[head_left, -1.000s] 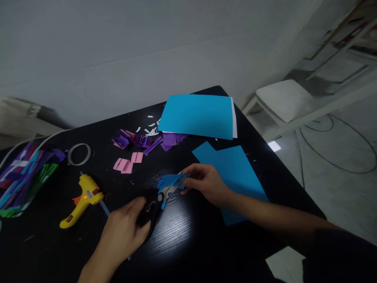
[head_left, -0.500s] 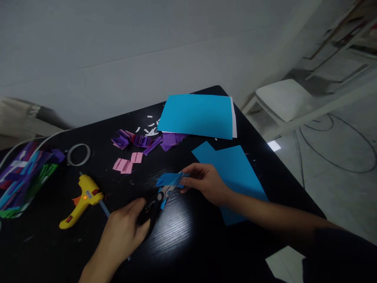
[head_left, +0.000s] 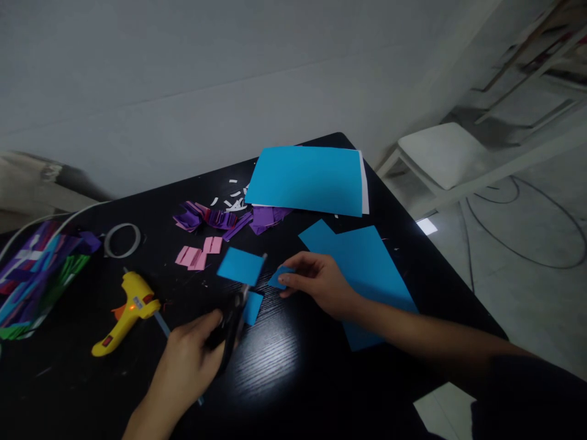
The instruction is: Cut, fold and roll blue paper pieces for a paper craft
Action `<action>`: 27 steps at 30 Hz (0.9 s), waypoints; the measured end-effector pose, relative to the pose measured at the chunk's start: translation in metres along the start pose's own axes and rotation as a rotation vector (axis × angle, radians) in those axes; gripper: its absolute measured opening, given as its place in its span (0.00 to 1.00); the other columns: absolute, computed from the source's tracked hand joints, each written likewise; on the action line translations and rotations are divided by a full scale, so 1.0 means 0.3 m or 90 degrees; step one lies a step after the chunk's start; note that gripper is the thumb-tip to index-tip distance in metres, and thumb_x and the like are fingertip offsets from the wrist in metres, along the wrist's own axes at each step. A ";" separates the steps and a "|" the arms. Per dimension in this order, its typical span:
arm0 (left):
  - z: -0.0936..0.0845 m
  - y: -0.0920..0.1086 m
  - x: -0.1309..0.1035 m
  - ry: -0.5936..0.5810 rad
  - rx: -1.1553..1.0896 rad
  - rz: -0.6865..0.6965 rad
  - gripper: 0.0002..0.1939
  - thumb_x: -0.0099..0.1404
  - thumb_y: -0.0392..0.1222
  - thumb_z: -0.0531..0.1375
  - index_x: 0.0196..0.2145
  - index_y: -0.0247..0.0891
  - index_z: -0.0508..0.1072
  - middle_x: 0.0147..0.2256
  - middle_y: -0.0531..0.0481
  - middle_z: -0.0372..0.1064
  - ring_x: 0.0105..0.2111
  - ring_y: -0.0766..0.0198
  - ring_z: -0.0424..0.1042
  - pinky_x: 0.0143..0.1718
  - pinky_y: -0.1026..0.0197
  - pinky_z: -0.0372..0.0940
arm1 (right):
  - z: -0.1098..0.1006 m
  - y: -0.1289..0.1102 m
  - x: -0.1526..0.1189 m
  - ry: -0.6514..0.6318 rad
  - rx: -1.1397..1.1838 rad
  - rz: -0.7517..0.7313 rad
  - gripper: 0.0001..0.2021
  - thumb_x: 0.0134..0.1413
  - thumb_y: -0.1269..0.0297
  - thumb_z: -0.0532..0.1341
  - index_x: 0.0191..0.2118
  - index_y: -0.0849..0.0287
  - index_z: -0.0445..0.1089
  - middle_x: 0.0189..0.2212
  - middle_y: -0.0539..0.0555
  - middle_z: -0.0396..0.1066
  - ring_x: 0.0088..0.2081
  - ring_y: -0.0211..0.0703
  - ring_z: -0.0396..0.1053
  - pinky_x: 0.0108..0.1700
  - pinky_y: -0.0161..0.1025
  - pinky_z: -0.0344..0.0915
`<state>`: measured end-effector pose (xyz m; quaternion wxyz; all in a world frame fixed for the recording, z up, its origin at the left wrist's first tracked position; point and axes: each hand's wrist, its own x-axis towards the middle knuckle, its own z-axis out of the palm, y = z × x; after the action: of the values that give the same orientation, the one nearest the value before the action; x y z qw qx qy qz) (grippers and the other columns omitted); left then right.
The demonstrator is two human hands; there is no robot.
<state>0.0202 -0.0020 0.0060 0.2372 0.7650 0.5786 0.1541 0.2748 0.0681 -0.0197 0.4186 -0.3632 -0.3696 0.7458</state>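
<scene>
Nearest, at the lower left, the scissors (head_left: pixel 235 321) are held in the left hand (head_left: pixel 186 354), its fingers curled closed about the black handles; the blades are smeared by motion, so how far they are parted cannot be told. Just beyond the handles a small blue piece (head_left: pixel 253 307) is seen, flat-faced and straight-edged, partly covered by the scissors. To its right, another blue scrap (head_left: pixel 277 280) is pinched between the thumb and fingertips of the right hand (head_left: pixel 318 287), which are closed on it; its free end is tapered to a slanted point, and the rest is hidden by the fingers. Beside the blades a larger blue rectangle (head_left: pixel 239 266) is shown, bright, plain and cleanly cut, its right edge blurred against the scissors; whether it is touched by them cannot be told. Under the right forearm a big blue sheet (head_left: pixel 371 263) is laid, its upper edge cut in a step. At the left, a yellow glue gun (head_left: pixel 135 311) is set down with a small orange light lit. Farther off, pink pieces (head_left: pixel 197 256) with slits, folded purple strips (head_left: pixel 263 219) and white snippets (head_left: pixel 236 205) are scattered beside an uncut blue sheet (head_left: pixel 307 180), beneath which white paper (head_left: pixel 365 189) is exposed.
</scene>
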 end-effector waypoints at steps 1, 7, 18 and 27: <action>-0.001 0.003 -0.001 0.000 -0.006 -0.017 0.17 0.67 0.45 0.58 0.22 0.39 0.66 0.18 0.56 0.61 0.17 0.69 0.63 0.20 0.68 0.58 | 0.000 0.001 0.000 0.002 0.001 0.001 0.12 0.47 0.61 0.75 0.36 0.59 0.77 0.33 0.50 0.76 0.35 0.41 0.77 0.37 0.41 0.79; -0.013 0.012 -0.010 -0.041 -0.068 -0.066 0.22 0.67 0.50 0.59 0.19 0.37 0.66 0.18 0.56 0.58 0.18 0.70 0.61 0.20 0.68 0.57 | 0.007 -0.003 -0.002 0.015 0.016 0.022 0.15 0.44 0.60 0.76 0.37 0.59 0.76 0.33 0.50 0.76 0.35 0.41 0.76 0.38 0.43 0.79; -0.017 0.043 -0.004 -0.031 0.017 0.001 0.15 0.66 0.50 0.61 0.27 0.40 0.63 0.23 0.55 0.65 0.21 0.66 0.67 0.22 0.65 0.62 | 0.002 -0.001 -0.001 -0.003 0.029 0.026 0.14 0.46 0.62 0.75 0.38 0.58 0.75 0.34 0.50 0.77 0.36 0.40 0.76 0.38 0.42 0.79; 0.001 0.023 -0.012 -0.055 0.071 -0.003 0.13 0.65 0.50 0.61 0.29 0.41 0.64 0.25 0.54 0.68 0.20 0.64 0.69 0.21 0.63 0.62 | 0.001 -0.003 -0.002 -0.019 0.027 0.010 0.13 0.49 0.63 0.74 0.39 0.58 0.74 0.37 0.51 0.78 0.38 0.42 0.78 0.40 0.43 0.79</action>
<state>0.0250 -0.0072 0.0096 0.2194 0.7813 0.5775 0.0884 0.2752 0.0678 -0.0187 0.4146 -0.3457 -0.3569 0.7624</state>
